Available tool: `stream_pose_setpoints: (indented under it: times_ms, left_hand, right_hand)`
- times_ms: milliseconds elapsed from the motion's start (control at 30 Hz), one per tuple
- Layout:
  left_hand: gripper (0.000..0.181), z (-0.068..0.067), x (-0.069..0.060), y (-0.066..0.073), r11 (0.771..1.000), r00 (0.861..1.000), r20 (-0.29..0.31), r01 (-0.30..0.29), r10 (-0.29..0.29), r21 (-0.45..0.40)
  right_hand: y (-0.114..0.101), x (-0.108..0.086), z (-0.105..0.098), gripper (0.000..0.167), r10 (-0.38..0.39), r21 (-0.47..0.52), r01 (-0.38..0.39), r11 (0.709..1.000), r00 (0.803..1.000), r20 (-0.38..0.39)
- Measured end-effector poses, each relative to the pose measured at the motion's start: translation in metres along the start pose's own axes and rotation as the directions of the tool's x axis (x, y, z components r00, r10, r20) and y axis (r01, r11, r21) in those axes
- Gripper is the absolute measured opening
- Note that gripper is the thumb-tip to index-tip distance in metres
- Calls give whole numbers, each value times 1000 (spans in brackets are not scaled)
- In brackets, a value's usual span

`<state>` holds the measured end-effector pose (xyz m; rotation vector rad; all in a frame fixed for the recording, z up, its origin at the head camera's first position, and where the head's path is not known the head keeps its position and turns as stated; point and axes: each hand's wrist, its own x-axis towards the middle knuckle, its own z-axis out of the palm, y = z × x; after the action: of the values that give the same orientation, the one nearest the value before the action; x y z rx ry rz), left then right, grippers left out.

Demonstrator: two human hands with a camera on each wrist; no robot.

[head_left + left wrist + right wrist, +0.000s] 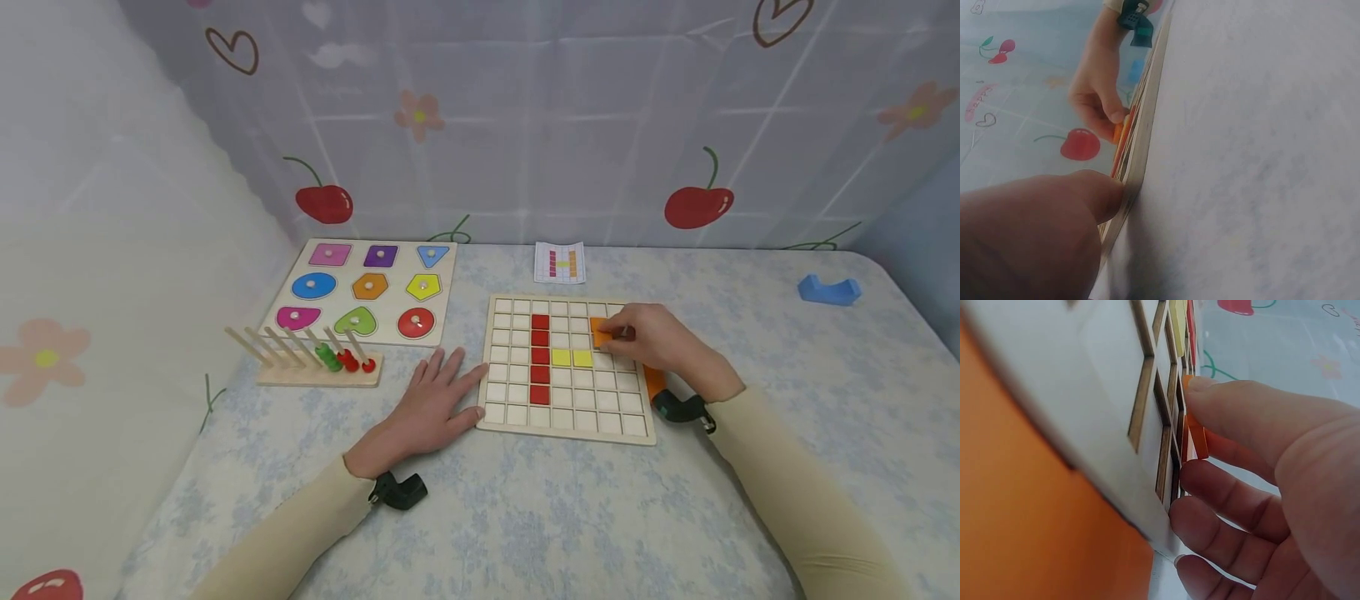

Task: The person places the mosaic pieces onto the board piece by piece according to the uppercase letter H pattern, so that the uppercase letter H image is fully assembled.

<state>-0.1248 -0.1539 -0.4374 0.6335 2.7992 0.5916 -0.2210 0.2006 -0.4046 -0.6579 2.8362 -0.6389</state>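
A wooden grid board (570, 423) lies on the cloth-covered table. Several red square tiles (540, 355) form a column in it, with two yellow tiles (572, 357) beside them in one row. My right hand (651, 337) pinches an orange square tile (1197, 439) between thumb and fingers over the board's right part. Orange (597, 325) shows at those fingertips in the head view; how many tiles are there is partly hidden. My left hand (429, 407) rests on the table with fingers spread, its thumb touching the board's left edge.
Behind the board lies a small pattern card (559, 263). A knobbed shape puzzle (347, 302) and a peg stand with beads (322, 377) are at left. An orange object (654, 382) sits by the board's right edge, and a blue cradle-shaped piece (828, 291) at far right.
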Motion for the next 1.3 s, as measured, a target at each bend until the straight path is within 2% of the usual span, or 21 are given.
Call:
stream_pose_setpoints:
  times_ms: [833,1133,1300]
  left_hand:
    - [66,-2,0,1,1000,1000,7,0,0,0]
    - [66,-3,0,1,1000,1000,5,-6,6,1]
    - [65,-2,1,0,1000,1000,3,-12,12,4]
  right_hand:
    - [1,-3,1,31,-71,-5,71,997,997,-32]
    - [0,-2,3,32,-60,-9,59,998,998,-33]
    - [3,-1,4,31,-82,-12,82,997,995,-47]
